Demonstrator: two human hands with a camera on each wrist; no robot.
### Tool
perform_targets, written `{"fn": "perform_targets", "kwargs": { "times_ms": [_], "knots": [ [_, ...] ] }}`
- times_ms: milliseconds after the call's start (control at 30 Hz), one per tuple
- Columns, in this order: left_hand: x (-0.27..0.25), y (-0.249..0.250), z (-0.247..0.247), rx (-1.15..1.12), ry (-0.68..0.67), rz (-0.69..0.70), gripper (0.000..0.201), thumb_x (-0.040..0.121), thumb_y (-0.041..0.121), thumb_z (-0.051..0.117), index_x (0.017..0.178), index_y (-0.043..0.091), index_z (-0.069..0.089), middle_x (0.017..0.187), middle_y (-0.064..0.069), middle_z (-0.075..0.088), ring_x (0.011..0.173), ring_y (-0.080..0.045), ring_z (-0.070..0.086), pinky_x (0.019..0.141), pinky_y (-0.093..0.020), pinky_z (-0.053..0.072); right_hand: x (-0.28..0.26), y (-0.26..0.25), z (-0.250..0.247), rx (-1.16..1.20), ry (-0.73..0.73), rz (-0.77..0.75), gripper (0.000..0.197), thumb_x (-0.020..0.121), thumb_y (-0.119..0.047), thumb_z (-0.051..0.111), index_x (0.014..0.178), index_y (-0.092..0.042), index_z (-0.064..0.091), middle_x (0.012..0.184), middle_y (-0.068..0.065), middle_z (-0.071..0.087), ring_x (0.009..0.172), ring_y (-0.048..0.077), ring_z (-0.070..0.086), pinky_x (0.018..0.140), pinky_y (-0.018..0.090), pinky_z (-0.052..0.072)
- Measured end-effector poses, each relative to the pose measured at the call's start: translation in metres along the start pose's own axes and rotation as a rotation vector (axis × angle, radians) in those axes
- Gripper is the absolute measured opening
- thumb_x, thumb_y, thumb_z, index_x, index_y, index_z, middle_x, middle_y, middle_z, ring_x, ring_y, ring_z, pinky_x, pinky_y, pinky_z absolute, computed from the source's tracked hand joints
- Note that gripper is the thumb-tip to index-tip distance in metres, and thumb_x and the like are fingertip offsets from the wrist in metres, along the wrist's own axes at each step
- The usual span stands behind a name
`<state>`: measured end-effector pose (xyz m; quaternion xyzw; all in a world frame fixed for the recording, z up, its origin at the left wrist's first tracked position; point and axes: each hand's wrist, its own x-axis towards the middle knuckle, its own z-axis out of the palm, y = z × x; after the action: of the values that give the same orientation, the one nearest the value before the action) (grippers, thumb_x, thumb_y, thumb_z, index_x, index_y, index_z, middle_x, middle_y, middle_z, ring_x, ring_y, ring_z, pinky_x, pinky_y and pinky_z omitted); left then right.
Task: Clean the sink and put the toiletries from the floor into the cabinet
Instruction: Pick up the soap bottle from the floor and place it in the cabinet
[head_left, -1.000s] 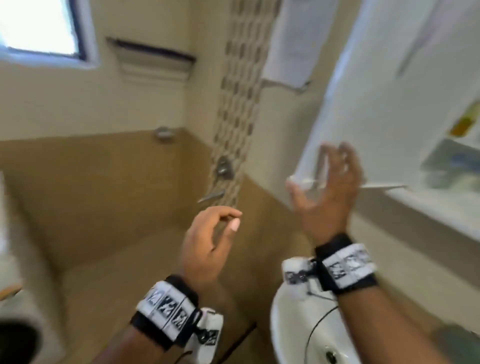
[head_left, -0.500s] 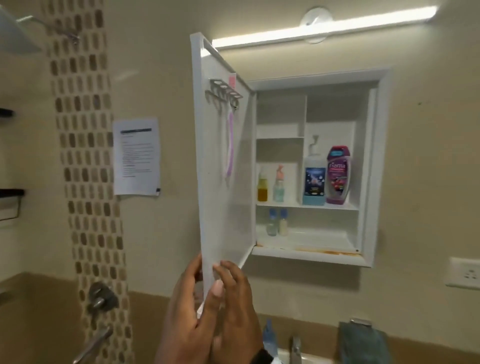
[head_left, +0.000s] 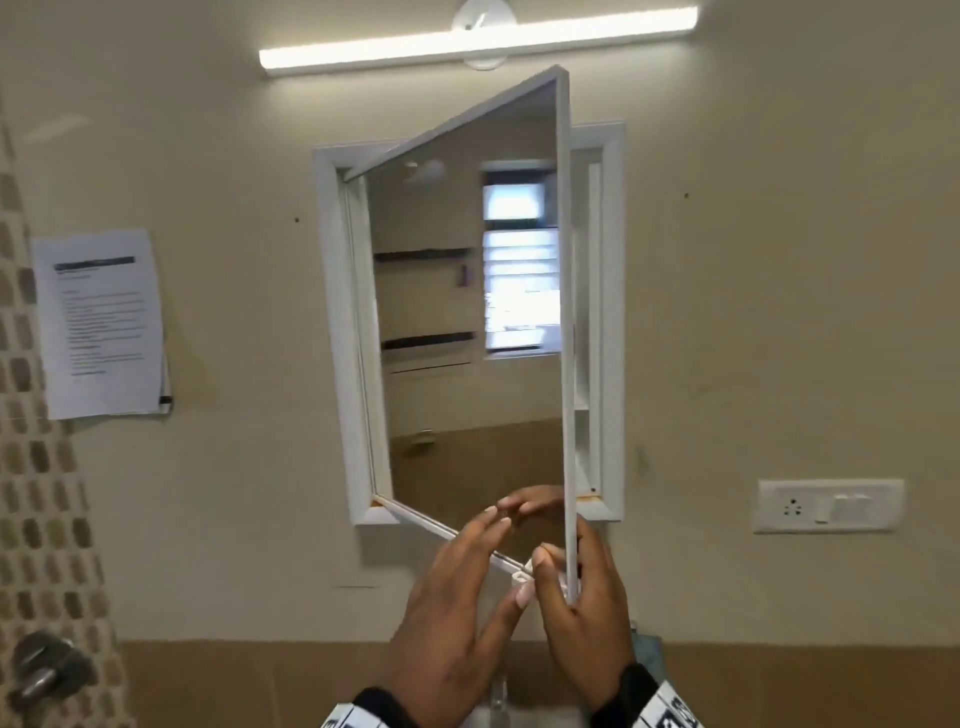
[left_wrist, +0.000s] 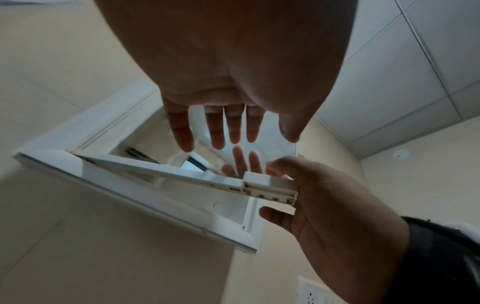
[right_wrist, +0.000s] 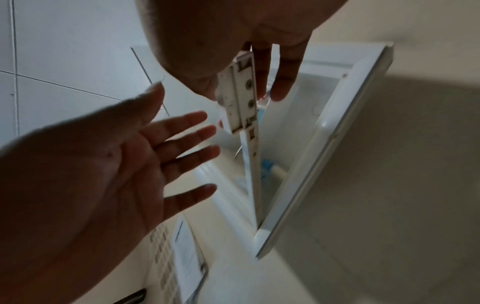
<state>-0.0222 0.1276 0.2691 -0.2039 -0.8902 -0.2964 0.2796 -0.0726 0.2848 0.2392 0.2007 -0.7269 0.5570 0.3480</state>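
Door swung nearer shut, right hand pinching corner, left hand flat

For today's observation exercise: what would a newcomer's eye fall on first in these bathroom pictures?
The white-framed mirror door of the wall cabinet, part-way open at centre and reflecting a bright window. At its lower corner, the right hand pinches the door's edge while the left hand spreads open beside it. Above glows a long white tube light.

White-framed wall cabinet with its mirrored door standing partly open, hinged at the left, free edge swung outward; a small white handle sits at the door's lower corner
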Motion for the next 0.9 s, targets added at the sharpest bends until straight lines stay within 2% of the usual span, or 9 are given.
{"fn": "perform_targets", "kwargs": {
  "times_ms": [133, 233, 300, 400, 533, 667, 733, 833, 900],
  "knots": [
    [0.04, -0.011, 0.03, 0.162, -0.018, -0.048, 0.068, 0.092, 0.072, 0.03, 0.153, 0.047, 0.012, 0.16, 0.031, -0.012, 0.15, 0.003, -0.001, 0.123, -0.037, 0.021, 0.041, 0.047, -0.017, -0.244, 0.104, -0.076, 0.033, 0.091, -0.031, 0.062, 0.122, -0.037, 0.052, 0.123, -0.014, 0.046, 0.115, 0.008, 0.044, 0.096, 0.039, 0.048],
    [0.064, -0.022, 0.05, 0.308, -0.031, -0.078, 0.072, 0.094, 0.067, 0.034, 0.156, 0.043, 0.006, 0.16, 0.024, -0.025, 0.152, -0.006, -0.009, 0.123, -0.036, 0.011, 0.071, 0.081, -0.021, -0.429, 0.152, -0.083, 0.048, 0.089, -0.039, 0.064, 0.135, -0.032, 0.051, 0.141, -0.004, 0.038, 0.126, 0.019, 0.036, 0.102, 0.049, 0.043],
    [0.076, -0.03, 0.064, 0.384, -0.041, -0.078, 0.074, 0.095, 0.065, 0.034, 0.157, 0.039, 0.004, 0.157, 0.023, -0.032, 0.151, -0.006, -0.017, 0.122, -0.037, 0.009, 0.089, 0.099, -0.021, -0.487, 0.185, -0.05, 0.064, 0.088, -0.043, 0.065, 0.147, -0.032, 0.04, 0.155, 0.002, 0.027, 0.137, 0.028, 0.031, 0.109, 0.051, 0.035],
    [0.087, -0.043, 0.082, 0.448, -0.069, -0.096, 0.077, 0.096, 0.064, 0.034, 0.157, 0.037, -0.004, 0.156, 0.021, -0.036, 0.15, -0.007, -0.022, 0.124, -0.041, 0.012, 0.11, 0.117, -0.017, -0.451, 0.224, -0.016, 0.085, 0.086, -0.043, 0.071, 0.155, -0.027, 0.025, 0.162, 0.004, 0.017, 0.144, 0.03, 0.025, 0.11, 0.053, 0.032],
    [0.09, -0.054, 0.098, 0.487, -0.08, -0.106, 0.084, 0.095, 0.06, 0.039, 0.155, 0.038, -0.017, 0.158, 0.018, -0.034, 0.15, -0.009, -0.023, 0.122, -0.044, 0.016, 0.118, 0.135, -0.007, -0.374, 0.226, -0.018, 0.088, 0.088, -0.045, 0.068, 0.157, -0.026, 0.016, 0.162, 0.003, 0.02, 0.144, 0.028, 0.027, 0.109, 0.051, 0.033],
    [0.086, -0.061, 0.102, 0.508, -0.085, -0.096, 0.085, 0.096, 0.055, 0.042, 0.155, 0.037, -0.016, 0.161, 0.017, -0.029, 0.151, -0.01, -0.02, 0.121, -0.05, 0.019, 0.116, 0.145, 0.0, -0.258, 0.239, 0.017, 0.083, 0.089, -0.047, 0.065, 0.155, -0.027, 0.019, 0.158, 0.004, 0.027, 0.142, 0.026, 0.03, 0.112, 0.044, 0.028],
    [0.083, -0.065, 0.1, 0.496, -0.085, -0.089, 0.082, 0.096, 0.051, 0.044, 0.157, 0.035, -0.008, 0.163, 0.017, -0.024, 0.153, -0.009, -0.014, 0.121, -0.05, 0.019, 0.117, 0.146, 0.001, -0.233, 0.252, 0.047, 0.083, 0.088, -0.051, 0.064, 0.154, -0.028, 0.02, 0.156, 0.005, 0.029, 0.139, 0.027, 0.031, 0.112, 0.048, 0.03],
    [0.064, -0.075, 0.094, 0.439, -0.07, -0.152, 0.072, 0.096, 0.047, 0.045, 0.158, 0.032, 0.012, 0.166, 0.014, -0.008, 0.154, -0.009, -0.001, 0.122, -0.047, 0.019, 0.111, 0.144, 0.002, -0.315, 0.298, 0.072, 0.081, 0.09, -0.057, 0.059, 0.155, -0.025, 0.021, 0.159, 0.007, 0.024, 0.14, 0.03, 0.029, 0.111, 0.054, 0.028],
    [0.042, -0.084, 0.086, 0.406, -0.051, -0.213, 0.067, 0.096, 0.044, 0.045, 0.156, 0.032, 0.02, 0.167, 0.013, -0.001, 0.154, -0.01, 0.004, 0.122, -0.043, 0.018, 0.103, 0.137, 0.002, -0.366, 0.386, -0.02, 0.075, 0.094, -0.052, 0.058, 0.153, -0.017, 0.027, 0.16, 0.012, 0.025, 0.142, 0.033, 0.029, 0.113, 0.054, 0.028]
  ]
}}
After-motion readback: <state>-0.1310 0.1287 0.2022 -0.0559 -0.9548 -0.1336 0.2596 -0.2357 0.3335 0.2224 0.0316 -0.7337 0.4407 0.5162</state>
